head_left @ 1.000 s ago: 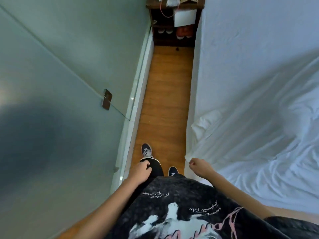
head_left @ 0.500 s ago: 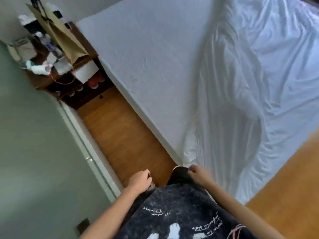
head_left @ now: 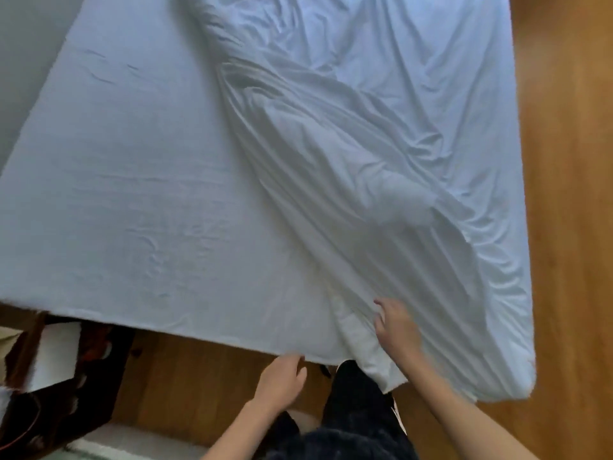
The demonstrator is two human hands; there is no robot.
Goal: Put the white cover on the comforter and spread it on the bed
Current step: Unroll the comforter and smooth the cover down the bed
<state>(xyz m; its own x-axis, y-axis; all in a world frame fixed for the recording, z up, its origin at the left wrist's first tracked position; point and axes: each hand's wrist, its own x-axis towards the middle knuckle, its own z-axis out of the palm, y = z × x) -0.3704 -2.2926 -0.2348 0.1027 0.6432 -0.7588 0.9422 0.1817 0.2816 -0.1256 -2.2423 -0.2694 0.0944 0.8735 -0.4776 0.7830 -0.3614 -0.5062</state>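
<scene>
Two hands, changed: we have swung from the aisle to face the bed (head_left: 139, 194).
Left hand (head_left: 282, 380): loosely curled, empty, at the bed edge.
Right hand (head_left: 396, 330): now spread flat on the covered comforter (head_left: 381, 167).
Comforter: bunched across the bed's right half; spreading remains.

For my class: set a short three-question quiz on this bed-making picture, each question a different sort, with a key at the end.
1. True or false: the white cover lies spread flat over the whole bed.
2. Which hand lies on the cover: A) left hand B) right hand?
3. Fill in: the floor beside the bed is made of ____.

Key: 1 false, it is bunched on one side; 2 B; 3 wood.
</scene>
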